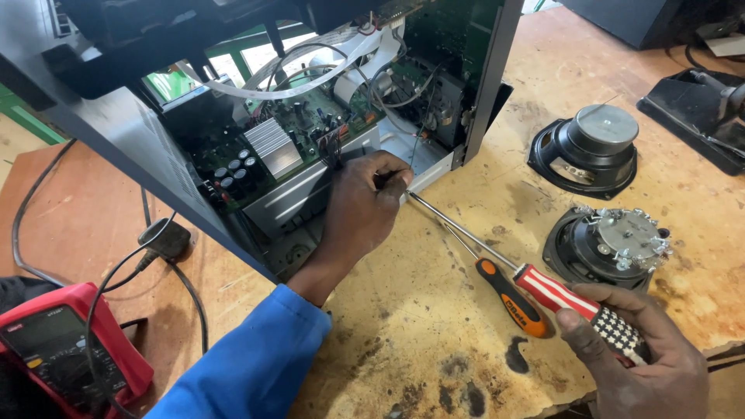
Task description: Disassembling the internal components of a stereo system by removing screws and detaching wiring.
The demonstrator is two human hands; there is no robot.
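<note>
Stained wooden tabletop (434,326), left to right: red multimeter (66,349), opened amplifier chassis (310,147) where left hand (365,206) fingers pinch the screwdriver (543,291) tip steady, right hand (636,357) fingers closed around its striped handle beside two loose speakers (597,194).

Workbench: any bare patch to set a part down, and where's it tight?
Bare workbench lies between the blue sleeve and the orange screwdriver. More lies between the open chassis and the two loose speakers. It is tight by the left hand at the chassis edge and around the multimeter with its leads.
</note>
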